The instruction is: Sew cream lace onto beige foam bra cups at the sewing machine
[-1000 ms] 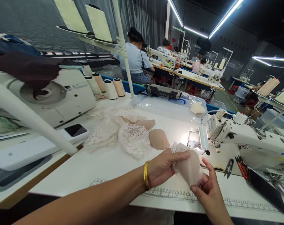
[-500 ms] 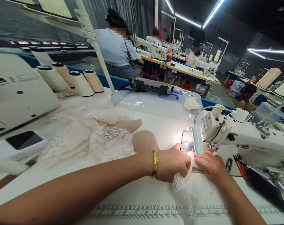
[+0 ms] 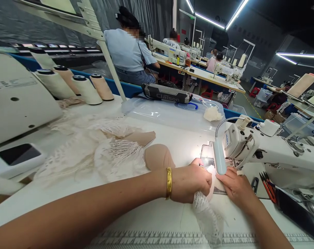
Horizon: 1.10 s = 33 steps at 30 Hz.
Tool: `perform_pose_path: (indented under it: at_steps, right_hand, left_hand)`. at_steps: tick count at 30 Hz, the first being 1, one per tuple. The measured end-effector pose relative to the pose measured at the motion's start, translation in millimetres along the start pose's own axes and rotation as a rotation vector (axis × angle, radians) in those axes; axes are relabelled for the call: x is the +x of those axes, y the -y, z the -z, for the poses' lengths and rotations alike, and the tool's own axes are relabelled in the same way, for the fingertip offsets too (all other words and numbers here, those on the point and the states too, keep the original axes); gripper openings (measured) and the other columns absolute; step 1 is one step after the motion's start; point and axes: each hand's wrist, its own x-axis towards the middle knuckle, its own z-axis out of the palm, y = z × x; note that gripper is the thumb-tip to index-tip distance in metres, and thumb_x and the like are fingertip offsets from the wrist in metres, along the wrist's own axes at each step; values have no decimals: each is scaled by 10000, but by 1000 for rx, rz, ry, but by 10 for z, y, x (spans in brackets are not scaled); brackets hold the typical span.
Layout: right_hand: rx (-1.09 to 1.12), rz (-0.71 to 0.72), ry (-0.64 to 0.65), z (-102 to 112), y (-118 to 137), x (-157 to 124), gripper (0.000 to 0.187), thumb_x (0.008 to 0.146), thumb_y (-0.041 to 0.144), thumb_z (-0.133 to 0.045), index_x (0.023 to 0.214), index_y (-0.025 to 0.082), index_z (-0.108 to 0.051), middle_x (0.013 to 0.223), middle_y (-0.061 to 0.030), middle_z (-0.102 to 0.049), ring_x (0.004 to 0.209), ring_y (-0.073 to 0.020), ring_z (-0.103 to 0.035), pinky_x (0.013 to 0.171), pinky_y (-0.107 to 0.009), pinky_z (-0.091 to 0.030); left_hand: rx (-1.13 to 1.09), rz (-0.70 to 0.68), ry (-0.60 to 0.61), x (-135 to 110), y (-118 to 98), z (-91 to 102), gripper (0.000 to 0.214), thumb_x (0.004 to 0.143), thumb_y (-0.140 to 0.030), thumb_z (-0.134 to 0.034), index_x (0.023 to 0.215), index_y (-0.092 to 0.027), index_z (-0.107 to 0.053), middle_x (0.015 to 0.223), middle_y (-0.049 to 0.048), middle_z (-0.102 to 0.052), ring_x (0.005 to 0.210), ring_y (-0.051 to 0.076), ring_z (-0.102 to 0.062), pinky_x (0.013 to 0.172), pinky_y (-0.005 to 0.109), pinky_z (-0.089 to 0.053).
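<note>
My left hand (image 3: pixel 192 181), with a gold bangle on the wrist, is closed on a white lace and beige padded cup piece (image 3: pixel 207 216) and holds it on the table by the needle of the white sewing machine (image 3: pixel 266 147). My right hand (image 3: pixel 234 186) rests on the same piece just under the machine's lamp (image 3: pixel 218 160), fingers curled down on the fabric. The lace trails toward the table's front edge. Where the fingers meet under the lamp is washed out by glare.
A heap of lace and beige cups (image 3: pixel 112 152) lies left of my hands. Thread cones (image 3: pixel 86 90) stand at the back left beside a machine housing (image 3: pixel 14 100). A clear plastic lid (image 3: pixel 172 116), snips and pencils (image 3: pixel 266 181) are nearby. Other people sit at machines behind.
A second ago both hands held the piece up in front of me. They have since brought it down to the machine's needle area; in the last half second they barely shifted.
</note>
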Motion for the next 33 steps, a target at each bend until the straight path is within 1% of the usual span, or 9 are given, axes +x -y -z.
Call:
perform_pose_path:
  at_steps: [6,12,18,24,26,29,31,33]
  right_hand:
    - [-37,-44,-7,-26,-33,-24,379,902,58,-476,1148,268,-674,1130,-40,-725,1026,-208,-633,786,-283,-511]
    - [-42,-37,-11,-23,-27,-30,398,891,39,-471,1153,263,-670,1096,-38,-734,1007,-211,-631,764,-276,-508]
    - [-61,-40,-8,-26,-27,-31,396,906,55,-462,1162,273,-673,1120,-42,-731,1004,-215,-643,748,-282,-519]
    - [-79,-57,-16,-30,-37,-36,407,916,75,-450,1188,279,-674,1231,-52,-709,1035,-226,-646,721,-294,-532]
    - [-73,-62,-17,-27,-37,-38,402,910,72,-453,1173,276,-678,1214,-50,-713,1029,-231,-645,737,-302,-530]
    - [-29,-49,-23,-1,-19,-29,396,906,54,-450,1164,262,-668,1134,-47,-726,992,-227,-640,774,-312,-517]
    - [30,-6,-35,37,9,-14,394,914,42,-442,1173,248,-656,1073,-51,-730,964,-219,-631,783,-317,-504]
    - [102,54,-25,86,49,4,381,931,44,-446,1187,242,-647,1058,-55,-728,947,-210,-619,756,-313,-489]
  left_hand:
    - [0,9,-10,11,36,-18,172,651,-46,-725,689,-211,-692,939,-9,-744,679,142,-577,877,398,-306]
    - [-1,14,4,0,34,-11,165,676,-45,-721,692,-206,-687,942,-9,-741,711,147,-596,879,400,-303]
    - [-17,-13,-34,3,63,-27,168,653,-56,-717,700,-216,-698,956,-15,-733,726,147,-596,865,397,-292]
    - [28,-9,-78,34,145,-45,137,679,-72,-689,663,-206,-662,897,-22,-718,712,141,-566,848,390,-282]
    - [51,-12,-96,50,199,-56,138,681,-73,-677,646,-204,-649,862,-27,-705,691,135,-546,839,389,-279]
    - [67,-28,-109,65,274,-74,134,666,-84,-675,619,-199,-625,810,-35,-684,652,125,-519,806,379,-280]
    - [85,-41,-107,63,281,-72,146,652,-64,-659,611,-190,-598,805,-36,-690,654,126,-526,802,378,-278]
    - [124,-47,-103,54,242,-50,169,649,-28,-623,615,-182,-563,796,-33,-703,677,140,-546,815,388,-272]
